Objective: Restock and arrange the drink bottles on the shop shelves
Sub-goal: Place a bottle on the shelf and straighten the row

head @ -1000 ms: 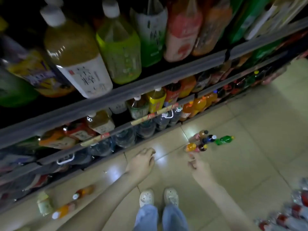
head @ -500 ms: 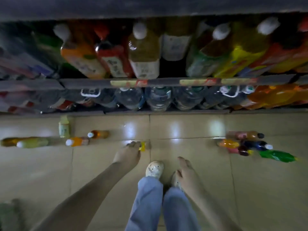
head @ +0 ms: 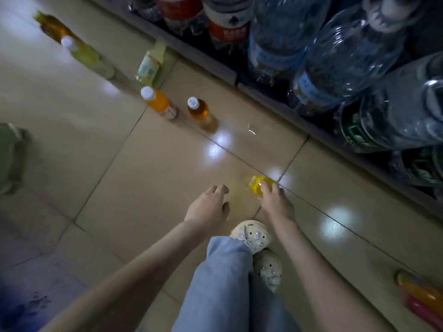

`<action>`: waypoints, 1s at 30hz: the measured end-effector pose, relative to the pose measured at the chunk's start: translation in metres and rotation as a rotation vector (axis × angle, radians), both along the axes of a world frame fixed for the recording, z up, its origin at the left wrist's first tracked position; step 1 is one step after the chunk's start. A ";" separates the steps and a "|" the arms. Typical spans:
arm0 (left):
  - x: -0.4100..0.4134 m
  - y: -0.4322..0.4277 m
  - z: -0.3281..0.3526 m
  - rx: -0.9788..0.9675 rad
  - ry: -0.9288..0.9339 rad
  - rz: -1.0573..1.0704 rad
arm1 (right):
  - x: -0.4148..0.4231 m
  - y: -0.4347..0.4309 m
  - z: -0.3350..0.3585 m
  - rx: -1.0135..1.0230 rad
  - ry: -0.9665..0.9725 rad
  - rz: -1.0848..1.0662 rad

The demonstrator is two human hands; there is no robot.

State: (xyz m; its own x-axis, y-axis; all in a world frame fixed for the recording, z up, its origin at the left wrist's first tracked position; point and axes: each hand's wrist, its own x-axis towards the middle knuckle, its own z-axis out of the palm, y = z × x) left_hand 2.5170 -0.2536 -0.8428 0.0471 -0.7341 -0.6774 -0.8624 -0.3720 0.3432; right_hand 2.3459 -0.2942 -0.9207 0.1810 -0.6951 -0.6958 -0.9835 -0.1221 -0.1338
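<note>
The view looks down at a tiled floor [head: 134,178] beside the lowest shelf [head: 271,97], which runs along the upper right of the frame.

The right hand [head: 275,204] is low in the middle of the frame, a little right. Its fingers are curled over a small yellow bottle [head: 257,184] and grip it from above. The picture does not show whether this bottle touches the floor. The left hand [head: 207,207] is just beside it on the left. Its fingers are loosely bent, it holds nothing, and it is apart from the yellow bottle.

On the shelf stand big water bottles [head: 347,56], clear and close together, and left of them some bottles with red labels [head: 227,29].

More bottles are on the floor in the upper left part. An orange bottle [head: 159,104] and an amber bottle [head: 201,113], both with white caps, are near each other and well apart from the hands. Above them a pale green bottle [head: 151,65] is just beside the shelf edge. Further to the upper left are a yellow-green bottle [head: 87,56] with a white cap and a blurred brown bottle [head: 52,27].

At the lower right edge lie an orange and a pink bottle [head: 422,298], blurred. A green thing [head: 9,156] at the left edge is too blurred to name.

Below the hands are two cream shoes [head: 250,233] and a leg in blue jeans [head: 223,283].
</note>
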 end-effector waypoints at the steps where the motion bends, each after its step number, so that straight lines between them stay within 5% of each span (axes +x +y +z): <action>1: 0.004 0.006 -0.005 0.001 0.013 0.025 | 0.000 -0.001 -0.009 -0.026 0.031 0.043; 7: 0.017 0.028 0.026 0.018 0.053 0.062 | -0.002 -0.009 0.027 -0.074 -0.102 0.021; 15: -0.011 -0.010 0.217 -0.139 0.322 -0.097 | -0.011 -0.018 0.335 -0.114 -0.558 -0.185; 18: -0.024 -0.023 0.334 -0.194 0.500 0.077 | -0.009 -0.023 0.460 -0.206 -0.714 -0.284; 22: -0.024 -0.031 0.468 -0.297 0.494 0.187 | 0.003 -0.034 0.602 -0.340 -0.858 -0.276; 30: 0.016 -0.029 0.625 -0.441 0.787 0.396 | 0.017 -0.023 0.731 -0.321 -0.915 -0.193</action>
State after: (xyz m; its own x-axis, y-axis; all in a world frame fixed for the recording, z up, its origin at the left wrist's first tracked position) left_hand 2.5328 -0.2830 -0.2182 -0.0031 -0.9570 -0.2902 -0.1689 -0.2855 0.9434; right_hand 2.3632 -0.3168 -0.1897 0.4187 -0.9005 -0.1174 -0.5241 -0.1340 -0.8410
